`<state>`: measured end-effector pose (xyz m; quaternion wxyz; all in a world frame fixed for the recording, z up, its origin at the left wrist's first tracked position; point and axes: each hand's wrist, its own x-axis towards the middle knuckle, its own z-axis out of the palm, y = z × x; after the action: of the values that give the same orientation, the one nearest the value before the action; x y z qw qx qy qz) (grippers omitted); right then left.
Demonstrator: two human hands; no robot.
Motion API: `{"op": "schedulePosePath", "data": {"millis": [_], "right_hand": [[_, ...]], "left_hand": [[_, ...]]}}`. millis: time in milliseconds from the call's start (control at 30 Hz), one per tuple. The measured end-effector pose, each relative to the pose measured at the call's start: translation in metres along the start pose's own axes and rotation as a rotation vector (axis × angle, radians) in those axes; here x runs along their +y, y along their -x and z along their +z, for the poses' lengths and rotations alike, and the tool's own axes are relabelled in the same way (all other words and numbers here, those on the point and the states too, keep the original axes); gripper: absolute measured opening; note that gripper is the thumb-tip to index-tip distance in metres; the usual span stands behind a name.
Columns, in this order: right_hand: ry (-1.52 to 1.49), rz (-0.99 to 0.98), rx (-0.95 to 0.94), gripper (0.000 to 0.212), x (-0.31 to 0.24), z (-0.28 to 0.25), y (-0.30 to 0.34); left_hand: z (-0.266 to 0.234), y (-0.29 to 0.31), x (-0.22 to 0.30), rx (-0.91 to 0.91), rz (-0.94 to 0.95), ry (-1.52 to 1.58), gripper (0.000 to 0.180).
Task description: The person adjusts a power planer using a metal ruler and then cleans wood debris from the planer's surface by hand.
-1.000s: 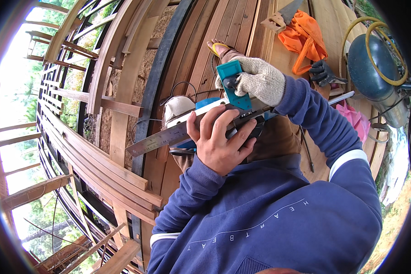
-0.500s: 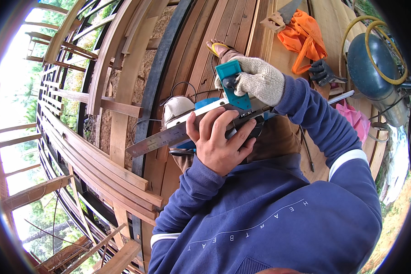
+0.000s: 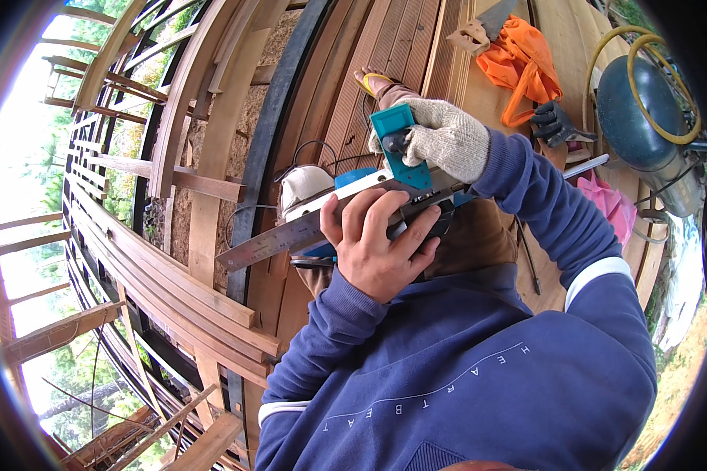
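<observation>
My bare left hand (image 3: 381,247) curls its fingers over a steel ruler (image 3: 271,242), whose free end sticks out to the left. In my right hand (image 3: 452,141), which wears a knitted off-white glove, is a teal bracket with a black knob (image 3: 390,125). The bracket's lower end meets flat metal just beyond my left fingers. Under both hands lies a blue power tool with a pale metal face (image 3: 361,187); my hands and sleeves hide much of it, so its exact kind is unclear.
A handsaw (image 3: 471,35), an orange cloth (image 3: 521,63) and a dark glove (image 3: 554,124) lie on the planks at the far right. Beyond them stands a dark tank (image 3: 640,114) with a yellow hose. Long timber boards (image 3: 165,271) run along the left, beside an open frame.
</observation>
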<state>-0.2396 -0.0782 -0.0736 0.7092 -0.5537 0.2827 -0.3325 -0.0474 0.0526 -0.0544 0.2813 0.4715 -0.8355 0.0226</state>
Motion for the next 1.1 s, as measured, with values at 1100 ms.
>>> {"op": "schedulePosePath", "data": {"millis": [1100], "right_hand": [[0.087,-0.053,0.204,0.024,-0.014,-0.019,-0.049]], "left_hand": [[0.003,-0.001,-0.004,0.016,-0.017,0.069,0.052]]}}
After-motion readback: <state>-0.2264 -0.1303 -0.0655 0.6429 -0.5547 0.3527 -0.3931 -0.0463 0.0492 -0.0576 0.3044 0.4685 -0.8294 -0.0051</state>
